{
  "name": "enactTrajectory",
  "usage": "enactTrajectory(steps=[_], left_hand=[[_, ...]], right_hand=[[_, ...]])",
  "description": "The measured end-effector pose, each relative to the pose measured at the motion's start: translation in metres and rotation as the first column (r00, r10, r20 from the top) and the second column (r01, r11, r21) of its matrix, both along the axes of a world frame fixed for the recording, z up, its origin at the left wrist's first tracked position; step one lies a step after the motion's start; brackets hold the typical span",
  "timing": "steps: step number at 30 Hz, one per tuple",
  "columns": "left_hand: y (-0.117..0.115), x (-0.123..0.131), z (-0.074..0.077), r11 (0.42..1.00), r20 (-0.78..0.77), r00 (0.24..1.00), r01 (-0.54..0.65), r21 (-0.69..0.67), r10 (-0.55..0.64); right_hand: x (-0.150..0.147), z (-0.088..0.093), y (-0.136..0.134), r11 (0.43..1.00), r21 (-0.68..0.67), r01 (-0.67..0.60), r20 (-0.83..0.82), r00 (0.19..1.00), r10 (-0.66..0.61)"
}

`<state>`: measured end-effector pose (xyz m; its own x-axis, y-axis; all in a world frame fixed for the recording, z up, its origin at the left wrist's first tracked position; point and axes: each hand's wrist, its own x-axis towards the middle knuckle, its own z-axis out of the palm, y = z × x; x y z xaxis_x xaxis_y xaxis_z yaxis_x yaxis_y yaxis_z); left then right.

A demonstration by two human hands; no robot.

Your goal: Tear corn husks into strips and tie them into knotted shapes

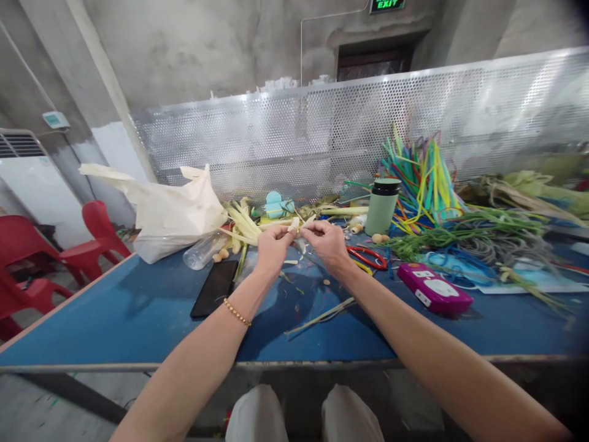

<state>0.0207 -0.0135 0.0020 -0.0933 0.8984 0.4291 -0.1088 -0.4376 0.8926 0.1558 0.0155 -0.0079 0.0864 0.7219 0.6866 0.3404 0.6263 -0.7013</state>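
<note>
Over the middle of the blue table (151, 325), my left hand (274, 247) pinches a short pale piece of plant stalk (294, 224) between thumb and fingers. Close beside it, my right hand (327, 247) is closed on a thin whitish strip (308, 222). The fingertips of both hands almost meet; whether the two pale pieces are joined I cannot tell. Behind my left hand lies a bunch of pale yellow-green stalks (243, 222). Red-handled scissors (375, 259) lie just right of my right hand, partly hidden by it. Small peelings are scattered below my hands.
Left are a cream plastic bag (177, 212), a clear bottle (200, 253) and a black phone (215, 288). Right stand a green flask (383, 209), a purple pack (435, 288), green stems (427, 236) and colourful strips (427, 178). A perforated metal panel (276, 135) closes the back.
</note>
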Motion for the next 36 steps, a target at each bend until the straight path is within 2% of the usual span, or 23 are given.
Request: enactTrajectory(steps=[8,21,28,36], left_hand=[[0.001,0.000,-0.002,0.998,0.007,0.998,0.056,-0.001,-0.056],[0.003,0.000,-0.003,0.989,0.048,0.989,0.143,-0.031,-0.142],[0.006,-0.001,-0.005,0.982,0.059,0.983,0.175,-0.065,-0.171],[0.006,-0.001,-0.005,0.982,0.092,0.983,0.166,-0.086,-0.158]], right_hand=[[-0.004,0.004,-0.006,0.993,-0.083,-0.082,-0.131,0.989,0.071],[-0.005,0.003,-0.004,0.991,-0.110,-0.079,-0.146,0.987,0.062],[-0.006,0.003,-0.008,0.993,-0.116,-0.005,-0.116,0.993,-0.008],[-0.006,0.003,-0.011,0.992,-0.111,-0.063,-0.132,0.990,0.048]])
